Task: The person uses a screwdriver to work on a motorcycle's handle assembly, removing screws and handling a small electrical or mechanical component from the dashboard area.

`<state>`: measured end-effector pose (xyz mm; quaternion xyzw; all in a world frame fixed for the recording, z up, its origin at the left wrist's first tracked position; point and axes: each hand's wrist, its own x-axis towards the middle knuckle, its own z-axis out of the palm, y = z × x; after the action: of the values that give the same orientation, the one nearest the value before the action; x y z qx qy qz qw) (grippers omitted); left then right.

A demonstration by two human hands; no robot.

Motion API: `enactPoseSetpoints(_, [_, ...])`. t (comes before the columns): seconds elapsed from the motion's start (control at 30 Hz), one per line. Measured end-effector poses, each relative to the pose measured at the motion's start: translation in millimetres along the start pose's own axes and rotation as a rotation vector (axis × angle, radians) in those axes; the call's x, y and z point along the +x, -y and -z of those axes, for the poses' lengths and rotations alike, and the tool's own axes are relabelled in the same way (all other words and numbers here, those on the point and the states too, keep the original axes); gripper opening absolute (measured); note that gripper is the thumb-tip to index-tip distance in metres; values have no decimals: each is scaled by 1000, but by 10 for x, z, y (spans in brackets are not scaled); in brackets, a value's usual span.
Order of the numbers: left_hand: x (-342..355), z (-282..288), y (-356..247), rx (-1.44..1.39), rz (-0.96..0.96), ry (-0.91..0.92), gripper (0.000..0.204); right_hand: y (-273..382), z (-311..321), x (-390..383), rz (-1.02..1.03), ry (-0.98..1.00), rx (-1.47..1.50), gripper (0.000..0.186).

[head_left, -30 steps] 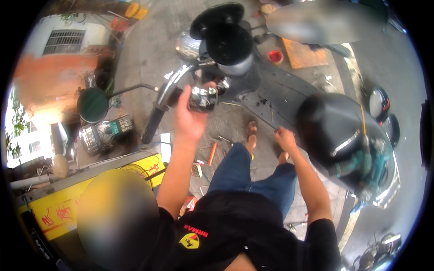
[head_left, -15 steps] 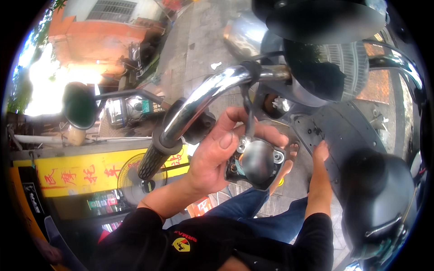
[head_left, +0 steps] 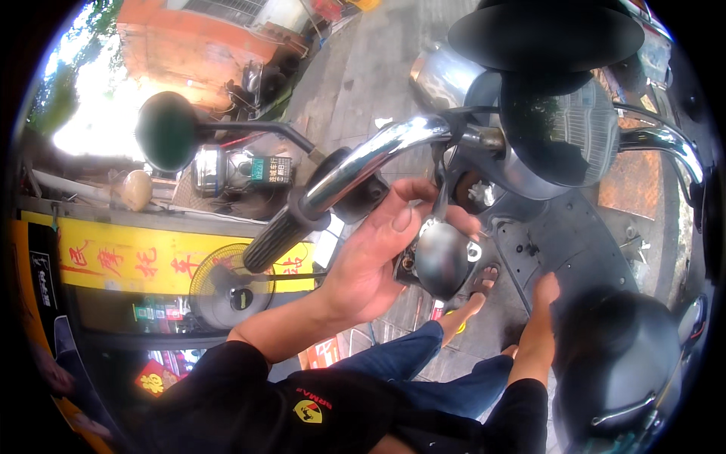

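Note:
My left hand [head_left: 355, 265] grips a small black housing [head_left: 442, 253] with metal fittings and a blurred rounded face, thumb and fingers around it. A dark cable runs up from the housing toward the chrome handlebar [head_left: 382, 151], just above my hand. The black rubber grip [head_left: 276, 242] is to the left of it. My right hand [head_left: 543, 295] is low at the right, beside the scooter's dark footboard [head_left: 563, 234] and to the left of the black seat [head_left: 620, 363]; its fingers are blurred, so their hold is unclear.
The headlamp [head_left: 563, 129] is above, a round mirror [head_left: 166, 129] at upper left. A fan [head_left: 231, 284] stands before a yellow sign [head_left: 106, 253] at left. A rusty orange board [head_left: 628, 189] lies right; a wrench [head_left: 620, 408] rests on the seat.
The view has moved in closer to the handlebar, and the housing in my left hand now shows its fittings. My right hand appears lower than half a second ago.

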<state>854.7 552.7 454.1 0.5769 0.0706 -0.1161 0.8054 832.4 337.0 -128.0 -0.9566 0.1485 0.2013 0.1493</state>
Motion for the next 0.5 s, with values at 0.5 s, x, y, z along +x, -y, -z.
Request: enactPoseSetpoints(0.5, [-26, -51, -14, -385, 89, -70, 23, 1285, 4679, -2614, 445, -100, 1280, 17])
